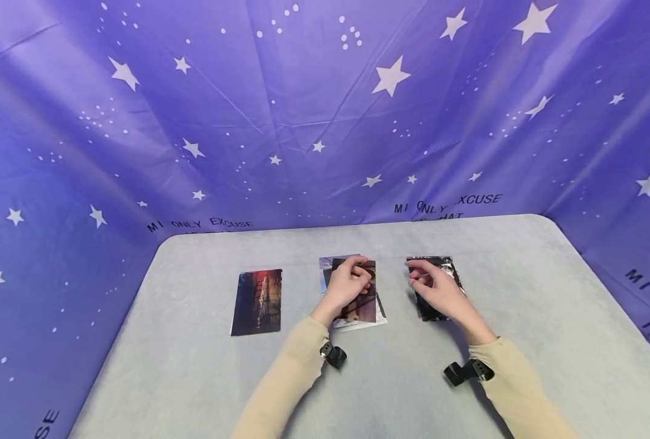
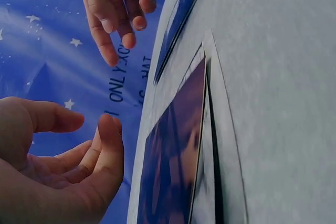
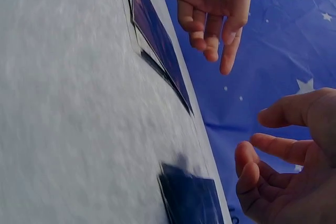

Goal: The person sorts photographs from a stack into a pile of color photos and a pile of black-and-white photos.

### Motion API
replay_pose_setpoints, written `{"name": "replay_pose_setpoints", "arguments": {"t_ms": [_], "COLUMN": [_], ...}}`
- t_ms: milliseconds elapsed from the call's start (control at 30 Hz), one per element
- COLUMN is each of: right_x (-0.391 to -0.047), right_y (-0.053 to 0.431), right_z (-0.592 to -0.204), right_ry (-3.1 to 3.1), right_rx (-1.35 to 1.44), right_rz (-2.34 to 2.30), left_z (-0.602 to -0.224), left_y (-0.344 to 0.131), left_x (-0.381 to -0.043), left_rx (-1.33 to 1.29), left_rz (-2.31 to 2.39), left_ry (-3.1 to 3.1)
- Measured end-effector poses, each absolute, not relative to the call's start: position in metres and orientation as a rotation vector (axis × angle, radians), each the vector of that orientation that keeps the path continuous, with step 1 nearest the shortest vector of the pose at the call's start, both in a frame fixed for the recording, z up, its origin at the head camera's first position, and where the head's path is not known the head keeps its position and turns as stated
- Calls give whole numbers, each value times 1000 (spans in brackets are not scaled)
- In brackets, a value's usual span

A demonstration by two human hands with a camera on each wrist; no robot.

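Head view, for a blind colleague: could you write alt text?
A person's left hand hovers over overlapping pictures, the right hand over a dark glossy rectangle, on a grey table. Another picture lies to the left; a starry purple curtain hangs behind.

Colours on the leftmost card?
Mostly dark, with red-orange towards the top and a pale upright streak; the leftmost card shows best in the head view.

print (image 1: 256, 302), left of centre: smooth, glossy paper | stack (image 1: 360, 308), centre: glossy paper | dark pile (image 1: 426, 310), right of centre: shiny, plastic-like | tabletop (image 1: 166, 372), lower frame: matt, cloth-like | backdrop (image 1: 314, 110), upper frame: creased, satiny cloth
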State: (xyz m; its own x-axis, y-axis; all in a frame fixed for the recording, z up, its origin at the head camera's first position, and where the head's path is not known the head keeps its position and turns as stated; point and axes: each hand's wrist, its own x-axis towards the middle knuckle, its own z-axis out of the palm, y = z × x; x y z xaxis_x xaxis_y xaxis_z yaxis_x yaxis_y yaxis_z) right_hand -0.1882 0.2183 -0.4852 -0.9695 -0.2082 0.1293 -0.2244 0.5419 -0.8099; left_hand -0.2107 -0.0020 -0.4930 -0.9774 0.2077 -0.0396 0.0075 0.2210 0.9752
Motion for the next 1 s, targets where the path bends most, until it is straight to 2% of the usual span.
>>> {"name": "replay_pose_setpoints", "arguments": {"t_ms": [300,533,1000], "right_x": [-180,-178,-173], "right_y": [200,188,167], "right_z": [-491,-487,-501], "right_ry": [-2764,-2710,-2729], "right_rx": [454,479,373], "right_rz": [1533,1642,1682], "left_z": [-497,-502,-513], "left_y": [-36,-65,-73], "left_x": [-200,-192,-185], "left_rx": [199,95,56], "left_rz": [1789,1810,1773], "left_ry": [2461,2491,2563]}}
